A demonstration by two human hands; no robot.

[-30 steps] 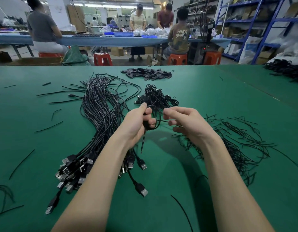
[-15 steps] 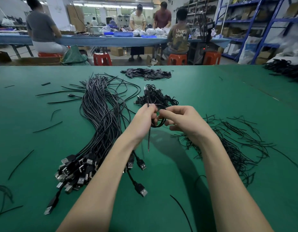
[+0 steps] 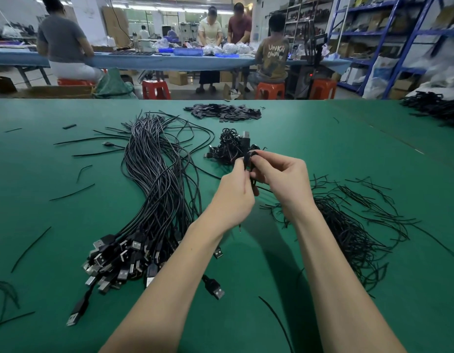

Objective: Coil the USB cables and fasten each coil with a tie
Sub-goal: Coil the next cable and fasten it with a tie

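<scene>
Both my hands meet above the green table [image 3: 322, 138] around one small black coiled USB cable [image 3: 249, 159], its plug sticking up behind my fingers. My left hand [image 3: 233, 197] grips the coil from the left. My right hand [image 3: 284, 179] pinches the coil's top from the right; whether a tie is between the fingers I cannot tell. A big bundle of loose black USB cables [image 3: 157, 189] lies to the left, plugs toward me. A pile of finished coils [image 3: 228, 146] sits just beyond my hands. Thin black wire ties [image 3: 353, 225] spread out on the right.
A heap of small flat black pieces [image 3: 223, 113] lies near the table's far edge. More black cables [image 3: 437, 110] sit at the far right. Stray ties are scattered on the left of the table. Several people work at a blue bench [image 3: 144, 59] beyond.
My hands have come together and risen a little toward the pile of coils. The cable, earlier a loose loop with a hanging end, is now a tight small coil between my fingers.
</scene>
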